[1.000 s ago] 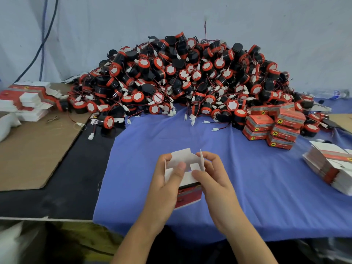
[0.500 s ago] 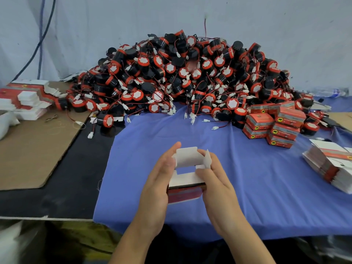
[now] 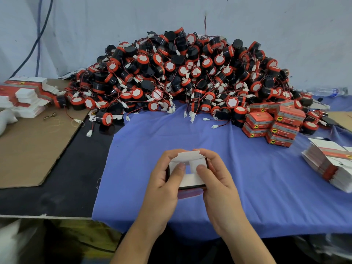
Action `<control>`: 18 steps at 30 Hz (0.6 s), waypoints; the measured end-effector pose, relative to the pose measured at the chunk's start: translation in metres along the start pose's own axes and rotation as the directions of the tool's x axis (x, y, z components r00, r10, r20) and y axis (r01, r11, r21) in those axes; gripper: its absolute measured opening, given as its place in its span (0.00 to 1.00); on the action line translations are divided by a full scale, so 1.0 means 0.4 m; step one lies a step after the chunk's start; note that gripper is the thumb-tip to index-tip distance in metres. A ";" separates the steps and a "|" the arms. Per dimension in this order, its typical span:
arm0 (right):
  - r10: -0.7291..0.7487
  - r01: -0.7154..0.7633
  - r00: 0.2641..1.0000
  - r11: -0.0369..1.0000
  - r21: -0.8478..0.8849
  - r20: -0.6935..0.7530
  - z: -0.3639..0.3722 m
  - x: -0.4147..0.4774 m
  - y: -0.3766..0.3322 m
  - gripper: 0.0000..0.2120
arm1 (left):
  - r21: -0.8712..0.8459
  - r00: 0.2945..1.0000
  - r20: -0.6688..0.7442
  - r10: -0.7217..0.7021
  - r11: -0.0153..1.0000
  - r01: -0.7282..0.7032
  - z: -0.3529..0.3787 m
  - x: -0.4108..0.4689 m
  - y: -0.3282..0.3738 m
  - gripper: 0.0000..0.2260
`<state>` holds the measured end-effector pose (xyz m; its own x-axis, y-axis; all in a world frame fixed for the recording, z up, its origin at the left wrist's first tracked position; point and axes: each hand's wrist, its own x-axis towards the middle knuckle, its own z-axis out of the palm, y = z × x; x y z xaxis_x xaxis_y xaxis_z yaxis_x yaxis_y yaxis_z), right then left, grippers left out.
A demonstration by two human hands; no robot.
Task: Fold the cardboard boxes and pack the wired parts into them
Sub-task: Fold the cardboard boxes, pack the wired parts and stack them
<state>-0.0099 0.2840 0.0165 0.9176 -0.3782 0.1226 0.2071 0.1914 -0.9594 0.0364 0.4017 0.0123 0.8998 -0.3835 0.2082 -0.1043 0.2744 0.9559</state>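
A person's left hand (image 3: 163,180) grips the left side of a small cardboard box (image 3: 192,181), its thumb pressing a white flap inward. The right hand (image 3: 215,180) grips the opposite side, thumb on its own flap. The box sits between them. This looks like the folding step; next, the far flap likely needs tucking down. Wired parts (image 3: 190,77) lie heaped beyond the grip.

Cardboard box (image 3: 192,180): thin card, plain white and matt inside, red print outside.
Wired parts (image 3: 181,77): black plastic bodies, red rims, white faces, thin sheathed wires.
Cloth (image 3: 257,187): blue, woven, matt, lightly creased.
Cardboard sheet (image 3: 34,149): brown, matt, rough-cut edge.
Closed boxes (image 3: 282,121): printed red card, slight sheen.
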 end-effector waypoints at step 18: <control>-0.099 0.099 0.995 0.983 -0.156 0.006 0.006 -0.022 -0.010 0.23 | -0.074 0.999 0.032 -0.030 0.997 0.033 -0.002 0.000 -0.004 0.13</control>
<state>-0.0182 0.2888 0.0197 0.8944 -0.3902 0.2188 0.2416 0.0096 -0.9703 0.0368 0.4022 0.0106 0.8883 -0.4201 0.1856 -0.0429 0.3265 0.9442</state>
